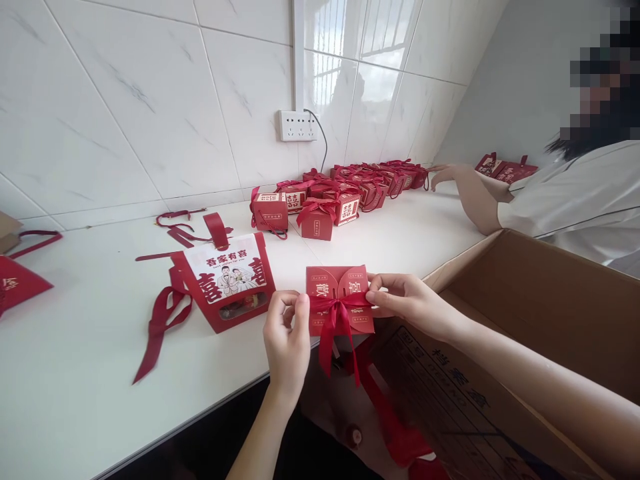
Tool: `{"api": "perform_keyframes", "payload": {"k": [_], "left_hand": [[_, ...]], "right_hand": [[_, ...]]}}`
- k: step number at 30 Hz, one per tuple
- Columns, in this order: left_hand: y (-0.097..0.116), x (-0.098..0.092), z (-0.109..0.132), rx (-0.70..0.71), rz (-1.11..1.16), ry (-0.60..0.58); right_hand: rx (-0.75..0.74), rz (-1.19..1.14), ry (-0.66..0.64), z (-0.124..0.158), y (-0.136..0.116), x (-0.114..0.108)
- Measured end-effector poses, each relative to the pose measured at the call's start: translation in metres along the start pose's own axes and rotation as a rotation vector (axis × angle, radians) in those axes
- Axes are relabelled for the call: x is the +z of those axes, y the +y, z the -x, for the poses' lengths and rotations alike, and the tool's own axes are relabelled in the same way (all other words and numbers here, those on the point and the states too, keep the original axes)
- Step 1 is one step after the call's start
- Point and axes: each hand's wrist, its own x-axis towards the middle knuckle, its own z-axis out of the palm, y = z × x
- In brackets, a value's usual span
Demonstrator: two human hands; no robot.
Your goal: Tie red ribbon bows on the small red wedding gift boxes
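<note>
A small red gift box [357, 321] with pale lettering stands upright near the table's front edge, facing me. Across its middle a red satin ribbon [330, 333] is tied in a bow, its two tails hanging down past the edge. My left hand [287, 340] is closed at the box's left side, thumb and fingers on that end of the bow. On the right side my right hand [407, 300] pinches the ribbon's other end between thumb and forefinger. Left of my hands sits a larger red gift bag [233, 277] with a picture of a couple and a small window.
Several finished red boxes with bows [317, 220] line the wall. A loose red ribbon [163, 320] lies at left, near a red packet [20, 283]. An open cardboard box [500, 287] fills the right front. A co-worker's arm [470, 193] reaches over the table's far right. A socket strip [299, 125] is on the wall.
</note>
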Motion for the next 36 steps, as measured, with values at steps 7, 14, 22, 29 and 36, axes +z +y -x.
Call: {"api": "perform_keyframes", "payload": {"k": [7, 14, 22, 29, 36], "left_hand": [[-0.021, -0.002, 0.0, 0.004, 0.225, -0.11], [-0.03, -0.01, 0.001, 0.021, 0.184, -0.44], [-0.032, -0.006, -0.004, -0.144, -0.001, -0.354], [-0.039, -0.003, -0.005, -0.005, -0.241, -0.391], [-0.046, 0.001, -0.004, 0.043, -0.262, -0.283]], "right_hand": [[-0.038, 0.023, -0.125, -0.004, 0.008, -0.01], [-0.161, 0.439, -0.119, -0.012, 0.032, -0.02], [-0.51, 0.824, 0.267, -0.048, 0.033, -0.065], [-0.707, 0.969, 0.805, -0.086, 0.037, -0.174], [-0.493, 0.765, 1.131, -0.092, 0.044, -0.236]]}}
